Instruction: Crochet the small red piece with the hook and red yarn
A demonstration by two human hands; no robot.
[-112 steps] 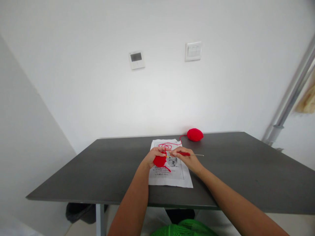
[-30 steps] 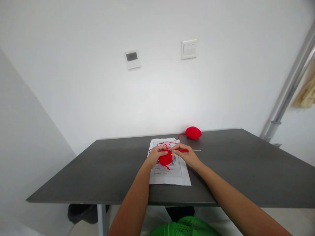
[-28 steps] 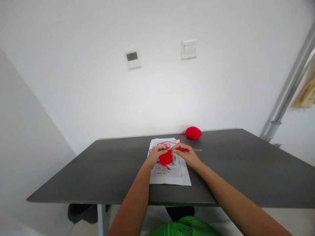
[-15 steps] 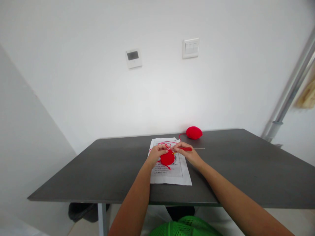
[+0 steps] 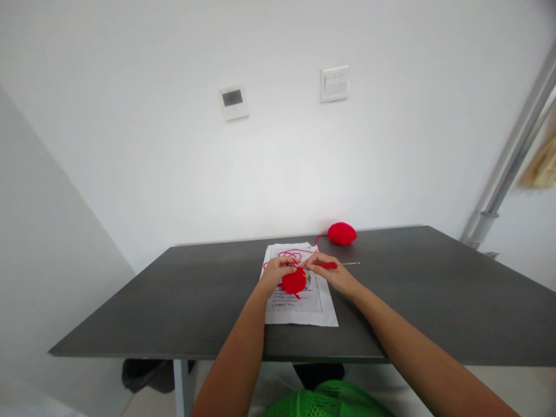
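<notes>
at the middle of a wide, dark grey rectangular table [image 5: 174, 301], a person's two bare hands meet over a round, flat piece of red crocheted yarn [image 5: 294, 282]. the piece hangs just right of and nearer than the left hand [image 5: 275, 272], whose thumb and fingers pinch its far edge; it lies to the left of the right hand [image 5: 330, 272] and nearer than that hand's fingertips. the right hand pinches a slim crochet hook with a red handle [image 5: 330, 265], its thin metal shaft jutting out to the right; the fingers hide whether the other tip sits in a stitch.

one small yellow marker [image 5: 306, 275] shows at the piece's right edge, and one short red yarn tail [image 5: 297, 296] dangles from its near edge. beneath the hands lies one white printed paper sheet [image 5: 300, 317], its text too blurred to read. one oval ball of red yarn [image 5: 342, 234] rests at the table's far edge, right of the sheet, with one red strand [image 5: 321, 237] running left from it to loose loops over the paper. on the white wall beyond, two fittings are mounted: one white square panel with a dark screen [image 5: 234, 103] at left, one white switch plate [image 5: 335, 84] at right.
</notes>
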